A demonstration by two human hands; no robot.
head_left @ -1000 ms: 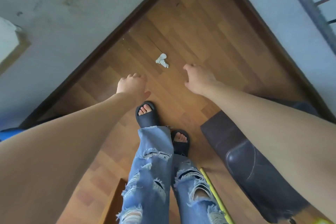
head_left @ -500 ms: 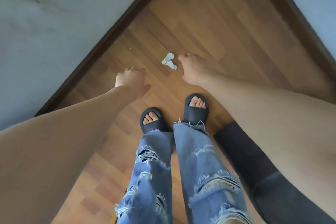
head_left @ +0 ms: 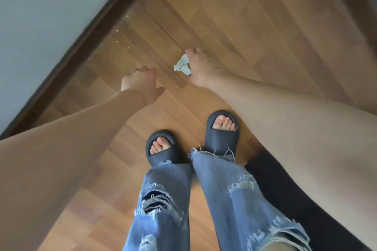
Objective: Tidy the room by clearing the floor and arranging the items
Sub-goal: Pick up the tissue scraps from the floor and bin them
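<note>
A small crumpled white tissue [head_left: 181,66] lies on the wooden floor [head_left: 255,18]. My right hand [head_left: 199,67] reaches down to it, and its thumb side touches the tissue's right edge. The fingers point down at the floor and hide whether they pinch the tissue. My left hand [head_left: 140,81] hangs to the left of the tissue, apart from it. Its fingers are loosely curled, its thumb sticks out, and it holds nothing.
A dark baseboard [head_left: 85,40] runs diagonally under the pale wall [head_left: 40,16] on the left. Small crumbs [head_left: 127,20] dot the floor near it. My feet in dark slides [head_left: 221,138] stand just behind the tissue. A dark cushioned object [head_left: 295,206] lies at the lower right.
I stepped forward, both feet now side by side. My right hand moved down and left onto the tissue's edge. The left hand stayed about where it was.
</note>
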